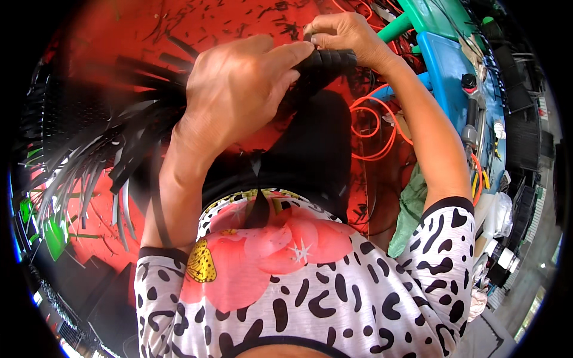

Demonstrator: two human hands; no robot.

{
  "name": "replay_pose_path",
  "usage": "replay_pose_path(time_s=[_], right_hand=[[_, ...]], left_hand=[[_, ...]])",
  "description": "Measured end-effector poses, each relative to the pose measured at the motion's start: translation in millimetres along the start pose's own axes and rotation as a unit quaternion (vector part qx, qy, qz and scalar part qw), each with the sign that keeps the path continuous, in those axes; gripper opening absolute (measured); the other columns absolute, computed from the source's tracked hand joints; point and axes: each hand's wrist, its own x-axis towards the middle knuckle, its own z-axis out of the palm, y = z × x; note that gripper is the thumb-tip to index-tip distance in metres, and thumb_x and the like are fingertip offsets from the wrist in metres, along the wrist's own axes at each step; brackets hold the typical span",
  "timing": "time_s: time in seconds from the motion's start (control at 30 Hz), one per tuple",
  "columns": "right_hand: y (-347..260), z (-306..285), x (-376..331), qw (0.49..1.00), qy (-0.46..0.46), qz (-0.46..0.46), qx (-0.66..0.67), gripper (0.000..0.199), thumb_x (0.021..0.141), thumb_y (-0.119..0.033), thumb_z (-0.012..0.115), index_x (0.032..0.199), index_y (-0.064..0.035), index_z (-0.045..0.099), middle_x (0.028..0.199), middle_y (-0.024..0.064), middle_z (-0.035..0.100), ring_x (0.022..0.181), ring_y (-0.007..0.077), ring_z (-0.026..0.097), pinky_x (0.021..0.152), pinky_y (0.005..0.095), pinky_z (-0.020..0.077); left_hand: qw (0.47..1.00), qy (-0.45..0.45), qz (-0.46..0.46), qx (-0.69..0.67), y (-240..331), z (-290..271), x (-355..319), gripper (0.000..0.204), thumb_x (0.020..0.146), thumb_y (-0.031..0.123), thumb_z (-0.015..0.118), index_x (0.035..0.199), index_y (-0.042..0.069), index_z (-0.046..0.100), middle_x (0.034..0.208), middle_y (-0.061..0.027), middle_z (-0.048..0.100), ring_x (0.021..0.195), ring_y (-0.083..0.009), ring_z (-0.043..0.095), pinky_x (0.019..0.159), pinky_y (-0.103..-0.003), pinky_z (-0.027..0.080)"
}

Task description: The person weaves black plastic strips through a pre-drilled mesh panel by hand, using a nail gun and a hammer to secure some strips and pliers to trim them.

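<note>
Nearest the camera is the person's white top with black spots and a large pink flower print (280, 244), filling the lower middle of the view. Above it, a dark lap shows between the two forearms. The left hand (239, 89) is closed around a bundle of black strips (325, 64), gripping it from the near left side. The right hand (340, 33), just beyond and to the right, pinches the far end of the same bundle with its fingertips, so both hands touch the bundle and sit close together. From under the left hand the loose ends of the black strips (107, 149) fan out to the left in a spray. A red mat (137, 30) lies beneath, littered with small dark offcuts. To the right, orange wire loops (373, 128) lie on the floor, beside a green cloth (412, 209). Farther right stands a blue stool (444, 77), with a green stool (430, 15) beyond it.
</note>
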Motion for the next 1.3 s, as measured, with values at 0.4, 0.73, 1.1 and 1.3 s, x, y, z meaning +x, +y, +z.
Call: replay_pose_path(time_s=[0.4,0.73,1.1,1.3], right_hand=[[-11,10,12,0.852,-0.082,0.183,0.484,0.014,0.082,-0.008,0.056,0.095,-0.0037,0.056,0.080,0.0004,0.059,0.072,0.0081,0.060,0.070,0.0208,0.0497],[-27,18,11,0.797,-0.086,0.152,0.578,0.020,0.082,-0.009,0.057,0.100,-0.0001,0.053,0.083,0.0037,0.057,0.074,0.0086,0.058,0.069,0.0219,0.0494],[-32,19,14,0.794,-0.145,0.156,0.569,0.023,0.079,-0.012,0.061,0.098,0.0001,0.053,0.084,0.0028,0.056,0.075,0.0068,0.057,0.068,0.0204,0.0478],[-8,29,19,0.808,-0.204,0.066,0.548,0.030,0.073,-0.016,0.068,0.095,0.0000,0.055,0.089,0.0027,0.055,0.082,0.0098,0.055,0.074,0.0228,0.0455]], left_hand=[[1.000,-0.002,0.002,0.008,1,-4,0,0.043,0.066,0.010,0.070,0.108,0.013,0.063,0.062,-0.0067,0.045,0.054,-0.0245,0.048,0.049,-0.036,0.039],[0.999,-0.023,0.021,0.008,-1,-7,1,0.045,0.062,0.007,0.071,0.106,0.008,0.063,0.063,-0.0072,0.047,0.052,-0.0233,0.049,0.048,-0.034,0.039],[0.999,-0.024,0.027,0.012,-6,-6,-1,0.046,0.057,0.005,0.073,0.102,0.006,0.066,0.062,-0.0066,0.051,0.052,-0.0210,0.049,0.047,-0.031,0.040],[0.999,-0.013,0.042,0.017,-8,-4,-1,0.046,0.056,0.006,0.073,0.101,0.006,0.066,0.062,-0.0065,0.051,0.051,-0.0207,0.050,0.046,-0.031,0.039]])
